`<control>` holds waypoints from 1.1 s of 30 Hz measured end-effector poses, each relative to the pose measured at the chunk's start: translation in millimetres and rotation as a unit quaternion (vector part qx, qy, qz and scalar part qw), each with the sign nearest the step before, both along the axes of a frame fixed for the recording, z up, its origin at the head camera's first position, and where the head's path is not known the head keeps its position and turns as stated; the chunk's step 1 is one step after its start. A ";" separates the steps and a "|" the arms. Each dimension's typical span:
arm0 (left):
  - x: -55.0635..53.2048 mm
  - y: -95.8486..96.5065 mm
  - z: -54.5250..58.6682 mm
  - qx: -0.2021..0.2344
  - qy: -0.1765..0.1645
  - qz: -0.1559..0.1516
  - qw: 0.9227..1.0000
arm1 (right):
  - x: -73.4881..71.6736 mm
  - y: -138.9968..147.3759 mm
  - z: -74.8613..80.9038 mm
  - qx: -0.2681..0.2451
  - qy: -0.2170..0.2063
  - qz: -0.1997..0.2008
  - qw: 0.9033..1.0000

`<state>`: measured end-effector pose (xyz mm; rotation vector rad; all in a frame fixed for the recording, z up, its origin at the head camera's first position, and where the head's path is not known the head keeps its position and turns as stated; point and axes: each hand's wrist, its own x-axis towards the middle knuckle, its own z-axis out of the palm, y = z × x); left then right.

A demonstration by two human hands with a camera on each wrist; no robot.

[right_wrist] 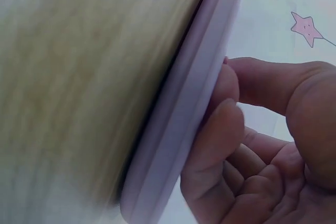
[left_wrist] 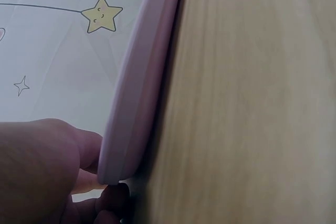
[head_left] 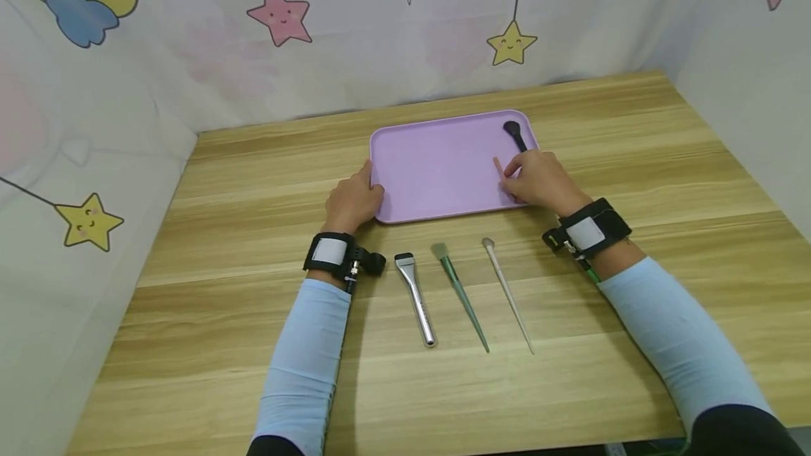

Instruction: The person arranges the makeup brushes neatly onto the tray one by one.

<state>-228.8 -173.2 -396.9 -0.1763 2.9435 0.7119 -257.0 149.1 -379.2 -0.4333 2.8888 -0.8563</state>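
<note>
A light purple tray lies on the table. My left hand holds its left edge, thumb at the rim near the front corner; the left wrist view shows fingers on both sides of the tray's corner. Over the tray's right end, my right hand pinches a slim pinkish-brown stick, most of it hidden by the fingers. A black-headed makeup brush lies at the tray's right side, its lower handle covered by that hand. In the right wrist view, the curled fingers are right at the tray's rim.
In front of the tray, three makeup brushes lie in a row: a silver flat one, a green one and a thin whitish one. Behind the wooden table hangs a pale cloth printed with stars.
</note>
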 end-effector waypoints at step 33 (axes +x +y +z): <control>0.6 1.8 1.7 -0.005 0.000 0.000 1.000 | 1.3 1.1 0.5 0.017 0.000 0.004 1.000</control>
